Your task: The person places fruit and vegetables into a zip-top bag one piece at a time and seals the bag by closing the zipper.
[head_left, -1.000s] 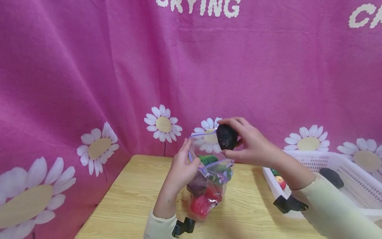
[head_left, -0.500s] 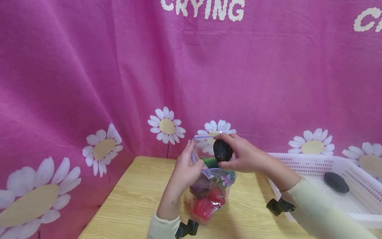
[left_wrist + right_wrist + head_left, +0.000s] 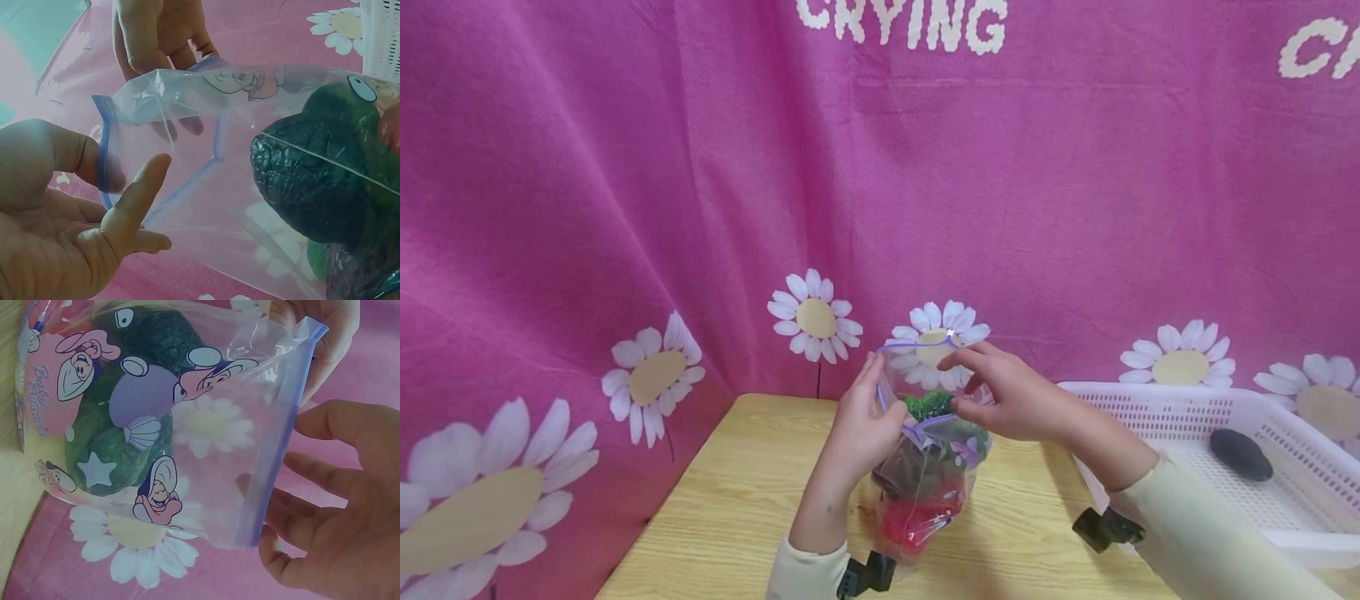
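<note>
A clear zip bag (image 3: 917, 500) with a purple-blue rim stands on the table, its mouth spread. Through the plastic show red things low down, a dark avocado (image 3: 312, 178) and a green vegetable (image 3: 931, 405). My left hand (image 3: 859, 421) grips the bag's rim at the left side of the mouth, some fingers inside and others outside in the left wrist view. At the right side of the mouth is my right hand (image 3: 1011, 392), fingers parted and loosely bent, nothing held between them. In the right wrist view, the right hand's fingers (image 3: 319, 475) lie against the rim.
To the right stands a white perforated basket (image 3: 1150, 408) with a dark oval object (image 3: 1241, 455) in it. The wooden table (image 3: 715, 517) ends at a pink daisy-print curtain (image 3: 880, 183) behind.
The avocado in my right hand went down to the bag's mouth and was let go; it now lies inside the bag. My left hand has kept its grip on the rim.
</note>
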Motion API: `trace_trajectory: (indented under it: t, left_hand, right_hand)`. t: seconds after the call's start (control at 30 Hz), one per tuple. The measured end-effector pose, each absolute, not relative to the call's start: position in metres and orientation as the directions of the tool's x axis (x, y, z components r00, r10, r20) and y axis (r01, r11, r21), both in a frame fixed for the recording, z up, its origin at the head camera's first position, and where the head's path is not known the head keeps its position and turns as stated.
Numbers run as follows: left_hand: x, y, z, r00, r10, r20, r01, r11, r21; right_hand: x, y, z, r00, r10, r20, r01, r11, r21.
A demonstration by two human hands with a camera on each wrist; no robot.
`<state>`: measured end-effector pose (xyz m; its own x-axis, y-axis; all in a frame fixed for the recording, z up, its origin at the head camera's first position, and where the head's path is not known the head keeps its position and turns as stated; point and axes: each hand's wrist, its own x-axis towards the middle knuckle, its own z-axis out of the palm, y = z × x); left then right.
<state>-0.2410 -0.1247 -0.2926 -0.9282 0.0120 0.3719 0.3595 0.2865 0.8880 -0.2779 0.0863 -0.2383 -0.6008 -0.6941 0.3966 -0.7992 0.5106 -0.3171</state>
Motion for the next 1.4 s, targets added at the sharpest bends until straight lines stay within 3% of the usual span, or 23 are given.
trace_trajectory:
  t: [0.37,0.57,0.7,0.8,0.97,1.13,1.3,1.4]
  left_hand:
    - [-0.243,-0.122,-0.292,-0.929,0.014,0.369,0.357,0.291,0.888]
    - [-0.244,-0.123,-0.291,-0.931,0.006,0.365,0.35,0.299,0.888]
    - [-0.244,-0.125,-0.29,-0.94,-0.001,0.342,0.327,0.288,0.9]
    - [-0.244,-0.126,-0.289,-0.946,-0.004,0.324,0.311,0.273,0.91]
    - [-0.244,-0.125,-0.288,-0.941,-0.011,0.338,0.321,0.286,0.903]
    - [-0.244,-0.125,-0.287,-0.941,-0.018,0.338,0.317,0.301,0.9]
    - [-0.243,-0.125,-0.289,-0.943,-0.021,0.332,0.309,0.311,0.899]
    - [-0.241,-0.125,-0.291,-0.946,-0.008,0.325,0.308,0.301,0.902]
  right_hand:
    - [-0.28,0.094,-0.242,-0.571,-0.664,0.483,-0.819,0.502,-0.279]
    - [-0.285,0.104,-0.243,-0.586,-0.609,0.534,-0.799,0.544,-0.257]
    - [-0.295,0.126,-0.242,-0.62,-0.532,0.577,-0.76,0.589,-0.275]
    - [-0.309,0.153,-0.245,-0.682,-0.475,0.556,-0.702,0.64,-0.314]
    - [-0.341,0.205,-0.262,-0.768,-0.457,0.448,-0.622,0.7,-0.351]
    - [-0.375,0.246,-0.285,-0.805,-0.505,0.312,-0.589,0.744,-0.316]
    - [-0.39,0.272,-0.304,-0.837,-0.547,0.024,-0.524,0.787,-0.325]
    - [-0.389,0.279,-0.315,-0.847,-0.484,-0.219,-0.374,0.836,-0.401]
